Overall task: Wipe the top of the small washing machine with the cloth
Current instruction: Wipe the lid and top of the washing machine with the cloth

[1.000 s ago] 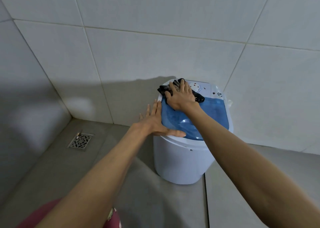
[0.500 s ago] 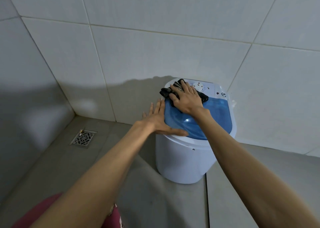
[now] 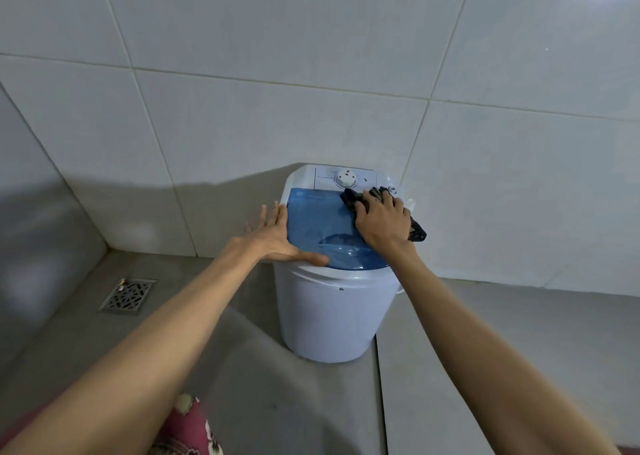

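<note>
I saw small washing machine [image 3: 329, 312] on floor by tiled wall, blue lid [image 3: 318, 222] closed, contents hidden, right hand [image 3: 381, 226] pressed on dark cloth [image 3: 356, 200] at lid's back-right, left hand [image 3: 277, 238] flat, fingers spread, on lid's left edge, holding nothing.

1. Both forearms bare to the frame edge; no sleeves, watch or bands in view.
2. Left hand [image 3: 277, 236] & right hand [image 3: 382, 222]: no rings or gloves, nails short.
3. Garment [image 3: 188, 430] at bottom edge: pink-red fabric w/ cream floral print, partly hidden by left arm.
</note>
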Motion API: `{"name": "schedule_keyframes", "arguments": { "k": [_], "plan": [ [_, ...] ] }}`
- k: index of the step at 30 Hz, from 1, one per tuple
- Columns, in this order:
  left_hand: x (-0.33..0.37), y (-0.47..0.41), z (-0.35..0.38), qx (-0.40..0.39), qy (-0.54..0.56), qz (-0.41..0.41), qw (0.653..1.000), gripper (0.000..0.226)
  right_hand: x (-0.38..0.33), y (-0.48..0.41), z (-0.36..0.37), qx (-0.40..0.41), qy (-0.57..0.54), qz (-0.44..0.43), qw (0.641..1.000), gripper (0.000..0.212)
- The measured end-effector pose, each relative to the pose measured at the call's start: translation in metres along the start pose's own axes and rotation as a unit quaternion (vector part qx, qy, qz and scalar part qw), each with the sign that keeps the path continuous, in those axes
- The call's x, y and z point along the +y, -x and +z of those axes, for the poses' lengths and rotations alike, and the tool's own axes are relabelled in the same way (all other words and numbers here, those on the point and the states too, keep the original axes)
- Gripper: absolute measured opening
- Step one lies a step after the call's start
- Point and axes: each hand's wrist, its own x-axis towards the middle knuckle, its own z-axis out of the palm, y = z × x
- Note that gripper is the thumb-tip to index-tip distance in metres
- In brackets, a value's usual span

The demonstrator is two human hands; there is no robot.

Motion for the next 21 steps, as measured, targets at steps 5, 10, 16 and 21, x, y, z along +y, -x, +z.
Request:
{"name": "schedule_keyframes", "arguments": {
  "k": [5, 10, 16, 21],
  "plan": [
    [0.012, -0.008, -0.002, 0.072, 0.005, 0.036, 0.997, 0.161, -0.001, -0.017, -0.008, 0.101, -0.041, 0.015, 0.994, 0.035],
    [0.019, -0.014, 0.0, 0.032, -0.053, 0.036, 0.997, 0.152, -0.016, -0.052, -0.026, 0.142, -0.318, 0.037, 0.937, 0.034],
    [0.016, -0.017, 0.005, 0.001, -0.067, 0.029, 0.997, 0.151, -0.02, -0.083, 0.008, -0.083, -0.059, -0.188, 0.977, 0.051],
    [0.017, -0.02, 0.005, -0.011, -0.063, 0.028, 0.998, 0.153, -0.022, -0.093, 0.008, -0.04, 0.018, -0.178, 0.983, 0.049]
  ]
}}
